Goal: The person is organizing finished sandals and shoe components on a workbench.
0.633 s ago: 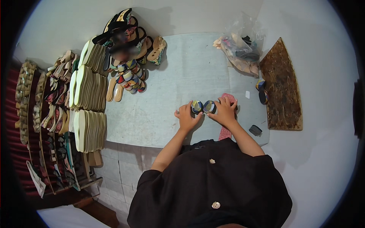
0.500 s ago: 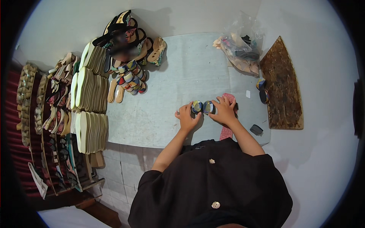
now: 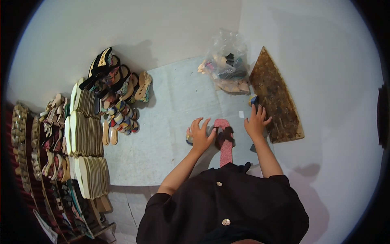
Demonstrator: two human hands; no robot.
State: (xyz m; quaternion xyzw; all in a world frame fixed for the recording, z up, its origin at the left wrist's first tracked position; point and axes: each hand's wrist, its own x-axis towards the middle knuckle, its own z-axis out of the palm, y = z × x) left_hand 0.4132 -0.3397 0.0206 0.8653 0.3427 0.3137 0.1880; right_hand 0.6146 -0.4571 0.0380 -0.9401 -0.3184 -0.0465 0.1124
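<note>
A pink sandal (image 3: 226,152) with a dark crossed strap (image 3: 224,137) lies on the table in front of me. To its left, my left hand (image 3: 200,137) has its fingers spread, the thumb near the strap. Beside that hand's outer edge sits a small round piece with blue and yellow patches (image 3: 189,139), like a covered shoe heel, partly hidden by the hand. My right hand (image 3: 256,124) reaches out on the right, fingers apart. Just beyond its fingertips is another patchwork heel piece (image 3: 253,99), against the brown board. Neither hand visibly grips anything.
A worn brown board (image 3: 278,97) leans at the right wall. At the back lies a clear plastic bag (image 3: 228,65) of scraps. Stacked pale soles (image 3: 86,134), wedge sandals (image 3: 122,77) and patchwork-covered pieces (image 3: 122,118) line the table's left side. A dark piece (image 3: 253,148) lies beside my right forearm.
Both hands have moved apart from the two patchwork pieces they held together, fingers now spread. My right hand is farther right, near the board. The pink sandal is uncovered. The view has shifted.
</note>
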